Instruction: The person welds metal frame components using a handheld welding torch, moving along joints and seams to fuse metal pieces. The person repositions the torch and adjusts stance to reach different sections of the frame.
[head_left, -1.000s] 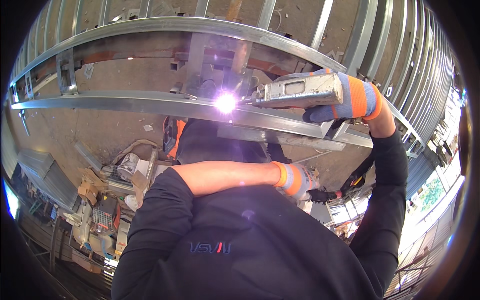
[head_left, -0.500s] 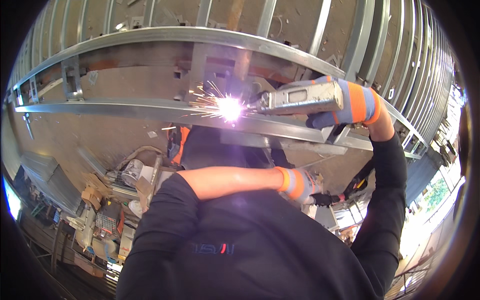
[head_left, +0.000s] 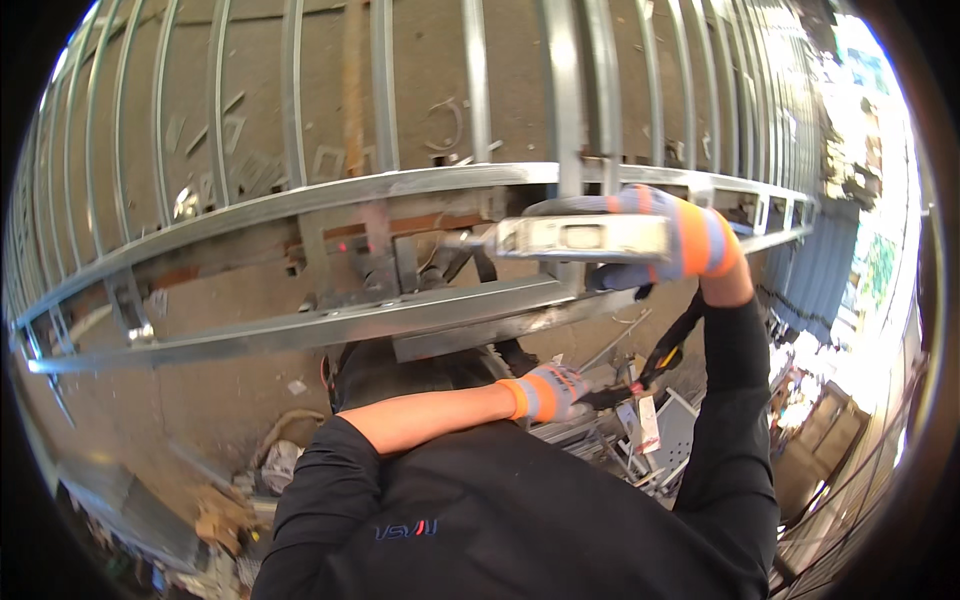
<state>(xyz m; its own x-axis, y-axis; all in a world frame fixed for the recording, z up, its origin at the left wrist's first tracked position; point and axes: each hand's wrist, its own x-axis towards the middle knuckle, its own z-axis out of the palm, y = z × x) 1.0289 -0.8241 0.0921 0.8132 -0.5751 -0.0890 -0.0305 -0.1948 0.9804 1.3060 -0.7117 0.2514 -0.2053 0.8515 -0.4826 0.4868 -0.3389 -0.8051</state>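
My right hand, in a grey and orange glove, is closed round a boxy, pale metal welding gun. The gun's narrow tip points left, over the gap between two rails of a shiny metal frame; no arc or sparks show at it. Across my waist lies my left forearm. At its end my left hand, gloved alike, is closed round a dark cable, which runs up to the right beside my right arm. The fingers' undersides are hidden.
Long upright bars reach away from the frame over a dusty floor strewn with scraps. A loose metal tube lies along the frame's near side. Metal pieces and a perforated plate sit at lower right, a cardboard box at lower left.
The bright arc and sparks at the gun's tip have gone out. My view has shifted, with the frame now lower and further left. Both hands keep their hold.
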